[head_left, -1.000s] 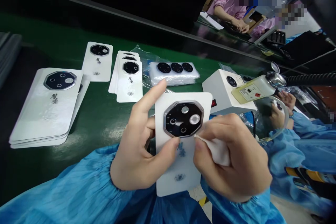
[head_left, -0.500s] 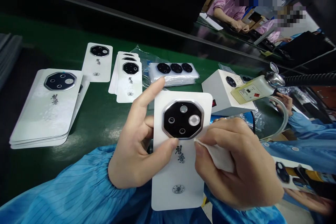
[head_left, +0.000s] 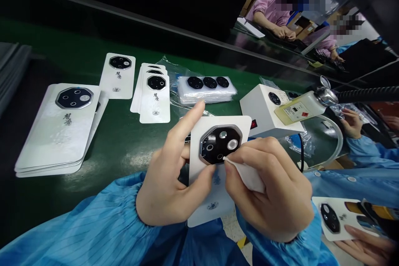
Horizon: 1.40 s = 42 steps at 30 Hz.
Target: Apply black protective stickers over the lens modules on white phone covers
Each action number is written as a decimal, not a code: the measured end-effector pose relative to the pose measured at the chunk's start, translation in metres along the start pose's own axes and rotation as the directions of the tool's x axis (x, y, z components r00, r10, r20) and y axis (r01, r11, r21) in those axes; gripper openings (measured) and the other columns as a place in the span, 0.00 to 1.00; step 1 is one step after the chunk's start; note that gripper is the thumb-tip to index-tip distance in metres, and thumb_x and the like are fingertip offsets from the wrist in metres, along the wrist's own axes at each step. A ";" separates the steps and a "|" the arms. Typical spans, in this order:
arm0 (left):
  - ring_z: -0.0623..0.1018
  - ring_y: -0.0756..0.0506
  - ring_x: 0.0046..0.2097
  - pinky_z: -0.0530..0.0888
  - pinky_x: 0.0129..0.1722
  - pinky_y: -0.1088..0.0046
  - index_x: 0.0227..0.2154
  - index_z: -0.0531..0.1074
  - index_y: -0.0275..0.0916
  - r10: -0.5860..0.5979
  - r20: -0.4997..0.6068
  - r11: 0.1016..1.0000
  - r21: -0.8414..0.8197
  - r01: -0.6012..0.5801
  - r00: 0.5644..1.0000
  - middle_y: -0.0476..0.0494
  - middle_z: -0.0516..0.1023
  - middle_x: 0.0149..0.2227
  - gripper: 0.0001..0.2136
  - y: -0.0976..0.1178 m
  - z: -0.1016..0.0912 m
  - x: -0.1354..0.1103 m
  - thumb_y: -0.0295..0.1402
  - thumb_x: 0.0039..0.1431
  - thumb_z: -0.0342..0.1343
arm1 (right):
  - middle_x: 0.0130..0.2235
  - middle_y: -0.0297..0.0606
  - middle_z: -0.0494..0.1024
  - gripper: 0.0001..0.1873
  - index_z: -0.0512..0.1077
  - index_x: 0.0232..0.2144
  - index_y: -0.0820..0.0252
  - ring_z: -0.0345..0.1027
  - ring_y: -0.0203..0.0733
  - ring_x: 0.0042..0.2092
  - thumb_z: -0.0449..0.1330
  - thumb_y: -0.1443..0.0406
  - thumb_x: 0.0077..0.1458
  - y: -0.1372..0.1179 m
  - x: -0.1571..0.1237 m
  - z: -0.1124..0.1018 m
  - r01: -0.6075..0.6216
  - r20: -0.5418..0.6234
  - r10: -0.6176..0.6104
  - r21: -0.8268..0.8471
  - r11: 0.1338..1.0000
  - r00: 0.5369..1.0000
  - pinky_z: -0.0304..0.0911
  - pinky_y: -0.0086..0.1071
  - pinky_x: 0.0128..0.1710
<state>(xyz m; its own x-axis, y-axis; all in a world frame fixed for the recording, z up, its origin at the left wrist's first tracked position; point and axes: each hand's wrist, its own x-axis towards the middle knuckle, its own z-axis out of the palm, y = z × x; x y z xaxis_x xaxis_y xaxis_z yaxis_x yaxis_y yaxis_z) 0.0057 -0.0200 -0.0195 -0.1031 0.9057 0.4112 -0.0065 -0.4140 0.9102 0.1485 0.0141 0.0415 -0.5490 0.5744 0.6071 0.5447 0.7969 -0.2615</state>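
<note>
1. L hand (head_left: 174, 189) clamped on white panel (head_left: 199, 214), ctr of frame, a bit low; thumb nr lower edge of its dark octagonal plate (head_left: 215, 137).
2. R hand (head_left: 274, 191) pinching white cloth (head_left: 251, 176), tip at plate's lower edge.
3. Panel stack (head_left: 56, 133) mid-L; fanned panels (head_left: 156, 110) L of ctr.
4. Clear film pack (head_left: 205, 96) w/ 3 blk discs, above ctr.
5. White box (head_left: 260, 108), R of ctr, bottle (head_left: 299, 108) w/ yellowish liquid overlapping it.
6. Co-worker's hand (head_left: 368, 239) on another panel (head_left: 338, 232), lower R.

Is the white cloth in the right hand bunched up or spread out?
Bunched up: the white cloth is gathered inside the curled right hand, with only a small tip poking out past the fingertips.
</note>
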 end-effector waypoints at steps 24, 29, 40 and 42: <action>0.65 0.53 0.14 0.62 0.09 0.74 0.65 0.42 0.44 0.228 0.048 0.881 0.416 -0.227 0.973 0.49 0.79 0.32 0.39 -0.003 0.003 0.004 0.21 0.52 0.52 | 0.28 0.35 0.71 0.05 0.68 0.29 0.61 0.66 0.34 0.29 0.56 0.75 0.51 0.001 0.000 0.017 0.009 -0.003 -0.010 -0.086 0.996 1.000 0.65 0.31 0.29; 0.65 0.53 0.14 0.62 0.12 0.73 0.65 0.42 0.40 0.277 0.065 0.846 0.457 -0.275 0.959 0.51 0.78 0.28 0.40 -0.003 0.004 0.004 0.18 0.50 0.52 | 0.28 0.34 0.71 0.06 0.68 0.29 0.62 0.66 0.33 0.29 0.56 0.75 0.51 0.001 -0.001 0.021 -0.013 -0.002 0.013 -0.055 0.998 1.000 0.64 0.29 0.27; 0.69 0.50 0.18 0.65 0.14 0.73 0.64 0.43 0.39 0.304 0.071 0.791 0.537 -0.293 0.950 0.49 0.77 0.27 0.38 -0.006 0.004 0.003 0.21 0.51 0.52 | 0.27 0.34 0.69 0.05 0.67 0.28 0.63 0.63 0.33 0.28 0.55 0.74 0.52 -0.001 0.000 0.019 -0.008 0.020 0.010 -0.112 0.994 1.000 0.62 0.29 0.26; 0.68 0.51 0.17 0.64 0.13 0.73 0.64 0.44 0.38 0.313 0.074 0.794 0.526 -0.303 0.947 0.50 0.78 0.27 0.38 -0.006 0.004 0.002 0.21 0.51 0.52 | 0.26 0.34 0.68 0.05 0.67 0.28 0.63 0.63 0.33 0.28 0.55 0.75 0.52 -0.001 0.000 0.020 -0.004 0.007 0.005 -0.124 0.992 1.000 0.62 0.30 0.26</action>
<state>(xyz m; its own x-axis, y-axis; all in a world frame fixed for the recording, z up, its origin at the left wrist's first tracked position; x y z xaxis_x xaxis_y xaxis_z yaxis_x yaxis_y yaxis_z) 0.0092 -0.0152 -0.0241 -0.0261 0.7350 0.6775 0.5495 -0.5556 0.6240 0.1355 0.0169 0.0265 -0.5511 0.5797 0.6002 0.6210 0.7654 -0.1692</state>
